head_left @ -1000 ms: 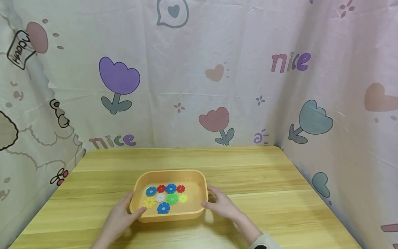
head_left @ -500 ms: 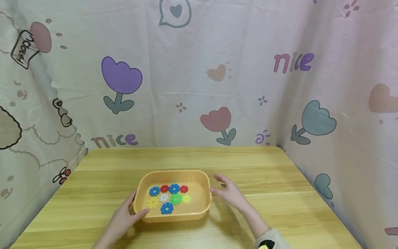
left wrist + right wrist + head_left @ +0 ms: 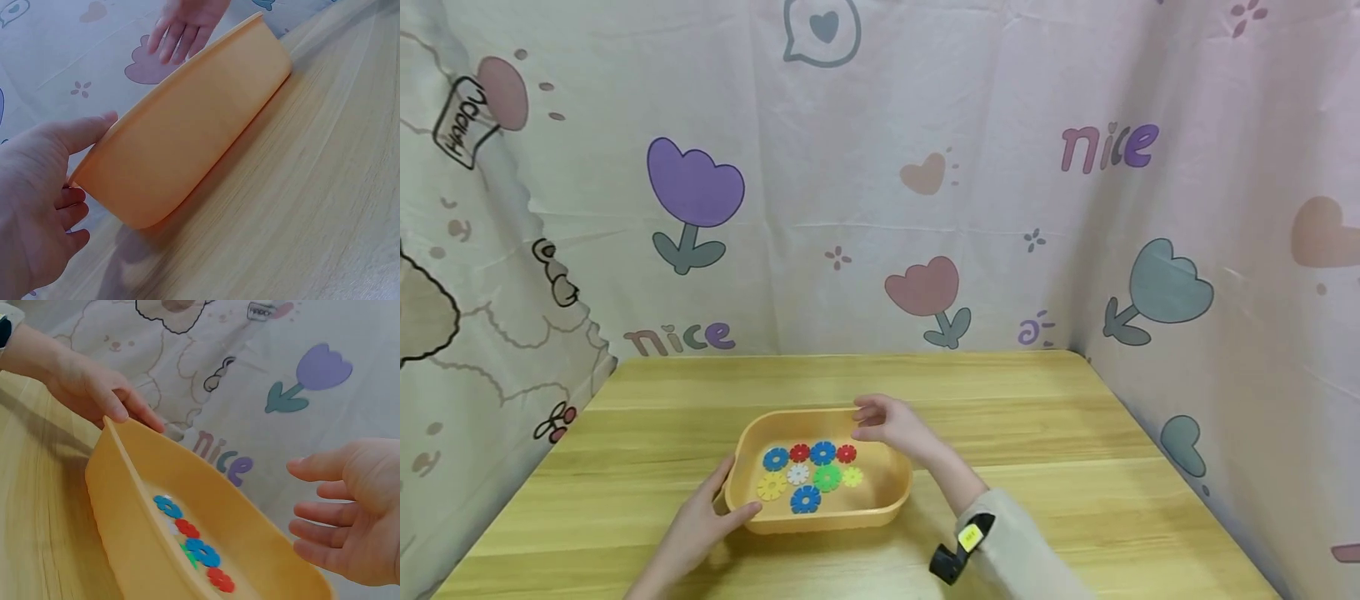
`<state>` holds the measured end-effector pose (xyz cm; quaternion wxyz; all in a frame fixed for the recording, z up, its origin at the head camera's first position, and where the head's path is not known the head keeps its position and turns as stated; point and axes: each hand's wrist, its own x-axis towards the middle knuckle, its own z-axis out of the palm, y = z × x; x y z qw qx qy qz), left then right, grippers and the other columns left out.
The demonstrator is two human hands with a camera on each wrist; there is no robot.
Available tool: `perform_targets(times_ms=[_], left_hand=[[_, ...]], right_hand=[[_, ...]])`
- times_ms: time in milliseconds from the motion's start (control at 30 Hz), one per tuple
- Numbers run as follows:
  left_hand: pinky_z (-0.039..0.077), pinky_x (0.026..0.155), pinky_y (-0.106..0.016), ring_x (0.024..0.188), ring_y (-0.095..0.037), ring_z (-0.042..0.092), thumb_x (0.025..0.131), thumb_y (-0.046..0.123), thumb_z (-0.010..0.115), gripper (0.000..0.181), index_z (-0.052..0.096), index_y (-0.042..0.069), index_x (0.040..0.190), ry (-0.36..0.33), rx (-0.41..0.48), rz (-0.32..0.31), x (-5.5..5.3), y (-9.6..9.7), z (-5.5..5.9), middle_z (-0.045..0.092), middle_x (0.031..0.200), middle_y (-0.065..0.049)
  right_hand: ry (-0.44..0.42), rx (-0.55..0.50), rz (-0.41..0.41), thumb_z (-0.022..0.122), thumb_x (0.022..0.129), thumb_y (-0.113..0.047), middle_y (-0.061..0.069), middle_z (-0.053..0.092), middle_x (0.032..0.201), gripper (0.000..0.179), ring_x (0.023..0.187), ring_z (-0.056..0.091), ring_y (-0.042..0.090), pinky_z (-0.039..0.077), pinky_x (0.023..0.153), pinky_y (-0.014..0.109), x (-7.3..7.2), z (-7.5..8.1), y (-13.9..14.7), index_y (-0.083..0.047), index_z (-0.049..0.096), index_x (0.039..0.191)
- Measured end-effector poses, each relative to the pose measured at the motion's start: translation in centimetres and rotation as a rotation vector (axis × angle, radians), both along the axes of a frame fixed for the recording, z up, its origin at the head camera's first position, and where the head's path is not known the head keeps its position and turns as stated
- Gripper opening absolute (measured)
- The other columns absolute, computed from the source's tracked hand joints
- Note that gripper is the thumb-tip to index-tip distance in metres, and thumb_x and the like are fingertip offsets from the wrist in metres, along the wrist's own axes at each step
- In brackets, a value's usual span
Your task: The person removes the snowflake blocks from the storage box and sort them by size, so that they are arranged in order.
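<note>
Since the frame half a second earlier, I had seen the right hand [image 3: 891, 421] move from beside the right end of the yellow tray [image 3: 827, 524] to its far rim, centre frame; its relaxed fingers held nothing. The left hand [image 3: 700, 518] gripped the tray's left end, lower centre of the frame, thumb over the rim. From my remote station I judged that a one-sided pull could swivel or tip it, sliding the flower-shaped discs [image 3: 822, 478] together.
</note>
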<state>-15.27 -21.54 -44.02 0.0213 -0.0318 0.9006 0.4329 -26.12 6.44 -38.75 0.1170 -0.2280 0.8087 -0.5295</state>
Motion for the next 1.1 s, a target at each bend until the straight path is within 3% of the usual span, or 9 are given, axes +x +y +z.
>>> perform_targets(times_ms=[200, 400, 700, 867, 1100], left_hand=[[0.019, 0.102, -0.064, 0.131, -0.049, 0.019, 0.081, 0.039, 0.069, 0.093, 0.017, -0.004, 0.146, 0.025, 0.022, 0.000, 0.1, 0.2, 0.2, 0.021, 0.145, -0.031], [0.020, 0.100, -0.065, 0.130, -0.050, 0.020, 0.082, 0.038, 0.069, 0.092, 0.018, -0.004, 0.145, 0.036, 0.005, 0.000, 0.1, 0.3, 0.0, 0.022, 0.145, -0.031], [0.022, 0.099, -0.066, 0.129, -0.051, 0.022, 0.081, 0.038, 0.070, 0.092, 0.019, -0.005, 0.145, 0.036, -0.029, 0.002, 0.0, 0.1, -0.1, 0.023, 0.144, -0.032], [0.021, 0.099, -0.066, 0.129, -0.051, 0.021, 0.080, 0.040, 0.070, 0.093, 0.019, -0.004, 0.145, 0.033, -0.021, 0.009, 0.0, 0.1, -0.1, 0.023, 0.144, -0.032], [0.020, 0.100, -0.066, 0.130, -0.051, 0.020, 0.079, 0.041, 0.071, 0.095, 0.019, -0.004, 0.145, 0.021, -0.009, 0.013, 0.2, 0.1, 0.0, 0.022, 0.144, -0.032]], right_hand=[[-0.114, -0.016, -0.018, 0.067, 0.084, -0.008, 0.009, 0.064, 0.096, 0.043, 0.086, 0.062, 0.020, 0.052, 0.081, 0.040, -0.8, -1.7, -2.6, 0.007, 0.053, 0.122], [-0.151, 0.055, -0.028, 0.070, 0.081, -0.005, 0.005, 0.062, 0.084, 0.036, 0.077, 0.061, 0.021, 0.054, 0.072, 0.038, -0.8, -3.7, -4.2, 0.005, 0.058, 0.113], [-0.028, 0.193, -0.038, 0.076, 0.074, -0.005, 0.000, 0.056, 0.077, 0.027, 0.067, 0.050, 0.012, 0.044, 0.056, 0.024, -0.8, -5.2, -4.8, 0.002, 0.062, 0.095], [0.037, 0.280, -0.024, 0.079, 0.069, -0.004, -0.001, 0.055, 0.073, 0.023, 0.067, 0.049, 0.012, 0.043, 0.058, 0.023, -0.4, -5.2, -4.9, 0.000, 0.062, 0.084], [0.073, 0.412, 0.000, 0.081, 0.067, -0.008, -0.003, 0.053, 0.074, 0.027, 0.067, 0.047, 0.011, 0.043, 0.060, 0.022, 0.0, -5.6, -5.3, -0.005, 0.061, 0.084]])
